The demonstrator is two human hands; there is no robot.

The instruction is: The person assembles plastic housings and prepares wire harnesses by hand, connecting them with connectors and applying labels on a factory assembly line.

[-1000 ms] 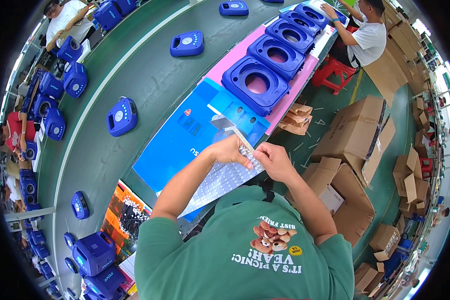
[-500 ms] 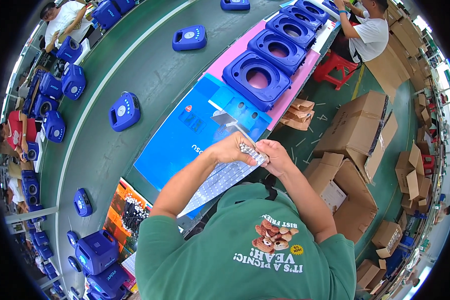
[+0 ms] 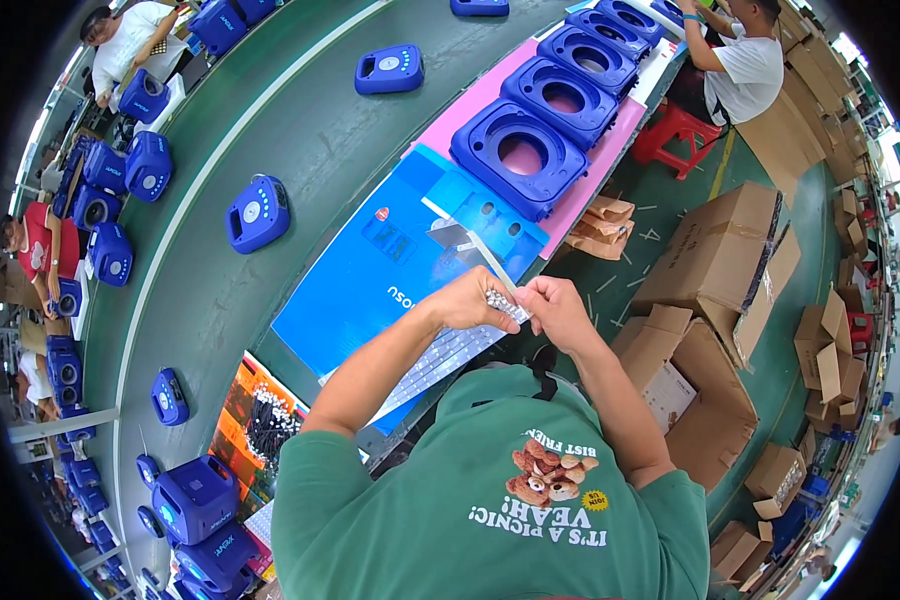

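Observation:
My left hand [image 3: 468, 300] is closed around a bundle of thin white strips with small dots [image 3: 506, 305], whose ends stick out beside the thumb. My right hand [image 3: 560, 312] pinches at those ends, its fingertips close against the bundle; what exactly it grips is too small to make out. More long dotted white strips [image 3: 448, 352] lie side by side under my left forearm. A pale narrow strip [image 3: 491, 256] runs up from between my hands over a blue printed board [image 3: 355, 270]. Part of the bundle is hidden in my left palm.
Blue speaker housings with round openings [image 3: 518, 155] stand in a row on a pink sheet [image 3: 440, 125]. Blue panels [image 3: 258, 214] lie on the green conveyor [image 3: 305, 160]. Black cables with white ends [image 3: 270, 425] rest at left. Open cartons [image 3: 705, 400] and a co-worker [image 3: 745, 65] are at right.
My right hand has shifted slightly up, its fingers now pinching higher by the strip ends. My left hand still grips the bundle. The blue panels on the conveyor have moved slightly up and right.

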